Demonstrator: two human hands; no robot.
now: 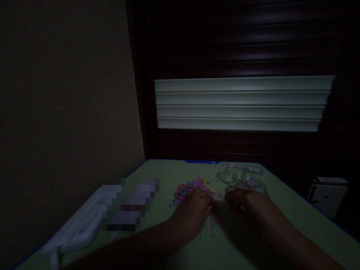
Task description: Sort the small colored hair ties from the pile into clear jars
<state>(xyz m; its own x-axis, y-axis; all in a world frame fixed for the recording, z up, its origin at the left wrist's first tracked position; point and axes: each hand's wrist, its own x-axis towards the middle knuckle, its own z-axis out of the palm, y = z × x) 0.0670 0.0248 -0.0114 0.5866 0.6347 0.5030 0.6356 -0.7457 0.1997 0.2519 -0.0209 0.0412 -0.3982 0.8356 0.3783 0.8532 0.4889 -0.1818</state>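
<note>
Two bare hands at work on a heap of coloured bands (192, 185) resting on a pale-topped desk (160, 172). The left hand (197, 204) lies over the near edge of the heap, its fingers bent downward; the right hand (247, 198) reaches in from the right of the heap, its fingers curled and pointing toward it. The two hands are apart from each other. Whether either is closed on a band cannot be told in this dim light. A few loose bands (210, 225) lie nearer the wearer than the heap. Beyond the heap and to its right stand a far clear container (235, 171) and a near clear container (254, 183), with a labelled clear disc (254, 171) behind them; a white object (75, 225) lies left of the heap. Handling appears under way but far from finished: both containers seem uncovered, yet most visible bands lie loose; their contents are indistinct.
</note>
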